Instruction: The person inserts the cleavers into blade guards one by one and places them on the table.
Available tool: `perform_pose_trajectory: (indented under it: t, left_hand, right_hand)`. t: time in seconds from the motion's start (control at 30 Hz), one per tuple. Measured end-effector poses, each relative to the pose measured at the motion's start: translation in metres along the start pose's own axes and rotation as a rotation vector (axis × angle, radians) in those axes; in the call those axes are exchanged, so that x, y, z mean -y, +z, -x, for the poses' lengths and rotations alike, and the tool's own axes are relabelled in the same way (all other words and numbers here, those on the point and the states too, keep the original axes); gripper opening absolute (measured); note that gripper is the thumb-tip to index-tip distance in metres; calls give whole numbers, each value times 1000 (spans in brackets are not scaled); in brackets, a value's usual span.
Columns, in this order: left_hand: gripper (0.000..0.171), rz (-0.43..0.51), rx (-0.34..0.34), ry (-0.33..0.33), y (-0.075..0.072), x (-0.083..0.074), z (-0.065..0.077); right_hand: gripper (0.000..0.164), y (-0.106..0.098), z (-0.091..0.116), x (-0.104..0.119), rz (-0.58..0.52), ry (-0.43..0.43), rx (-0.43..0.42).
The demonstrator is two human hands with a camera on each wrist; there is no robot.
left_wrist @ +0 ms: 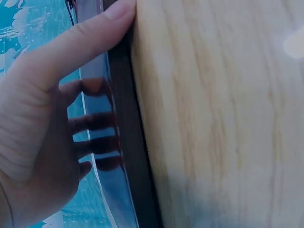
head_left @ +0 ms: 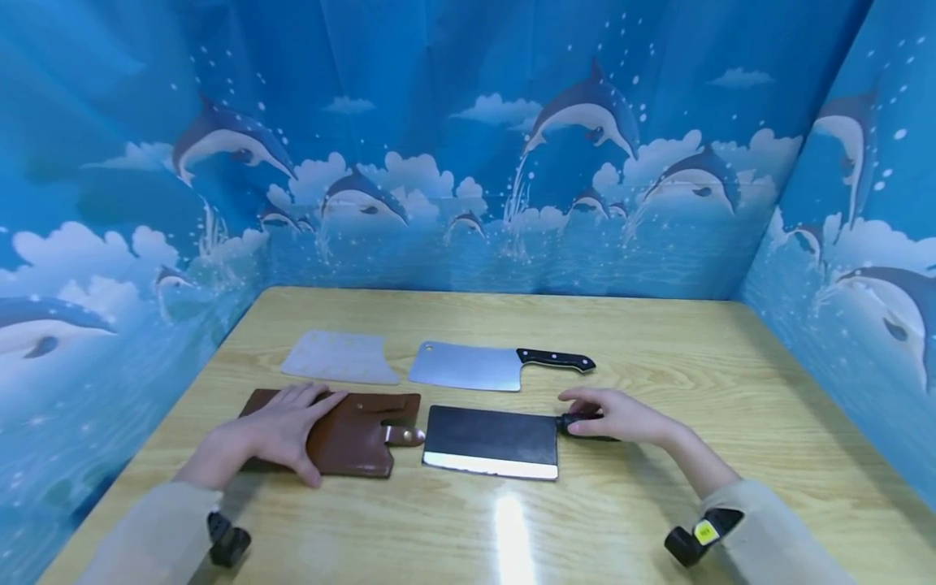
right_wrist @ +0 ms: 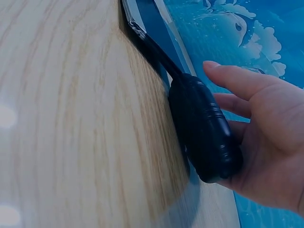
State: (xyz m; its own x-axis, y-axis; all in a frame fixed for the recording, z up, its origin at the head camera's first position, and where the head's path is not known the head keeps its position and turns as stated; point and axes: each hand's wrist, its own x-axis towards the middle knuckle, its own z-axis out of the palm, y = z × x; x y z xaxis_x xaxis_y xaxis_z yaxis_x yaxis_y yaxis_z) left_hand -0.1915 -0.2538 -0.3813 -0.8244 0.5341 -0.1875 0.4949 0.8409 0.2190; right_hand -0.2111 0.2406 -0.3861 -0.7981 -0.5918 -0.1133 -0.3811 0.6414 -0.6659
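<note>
we see the left grip (head_left: 285, 426) spread wide over a brown cover (head_left: 351, 451), its thumb at the cover's near edge and its fingers stretched across toward the far one. it touches the cover without closing round it. just to the right of that grip we find the cover's strap (head_left: 404, 436), with a metal snap, its tip just beside the dark cleaver (head_left: 490, 435); we cannot tell whether they touch.

the dark cleaver lies flat to the left of the right grip (head_left: 617, 410), its bright cutting edge toward us. the right grip is loosely curved about the cleaver's black handle (right_wrist: 204, 128). from the right wrist we see the thumb standing apart from the handle and fingers behind it; we cannot tell whether those fingers touch it.

beyond the left grip we see a whitish plastic sheet (head_left: 340, 357). beyond the right grip and to its left lies a silver cleaver (head_left: 468, 367), its riveted handle (head_left: 556, 359) pointing right. all of these lie on a pale wooden worktop (head_left: 402, 536). at the wrists, on our side of each grip, we see light sleeves (head_left: 157, 532) and small black cameras (head_left: 228, 543). far beyond both grips we see a blue curtain (head_left: 439, 81) printed with dolphins and clouds.
</note>
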Motion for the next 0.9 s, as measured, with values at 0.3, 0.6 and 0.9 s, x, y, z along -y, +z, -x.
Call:
perform_pose_trajectory:
  t: [0.3,0.6,0.9]
  left_hand:
    - [120,-3,-42,-48,3,-6,8]
    - [119,-21,-145,-50,-3,-8,13]
    - [116,-56,-187,-39,-14,-24,10]
  right_hand:
    - [57,6,-3,5,118,-15,21]
    - [42,10,-9,10,255,-34,-4]
    - [35,13,-4,5,364,-114,-92]
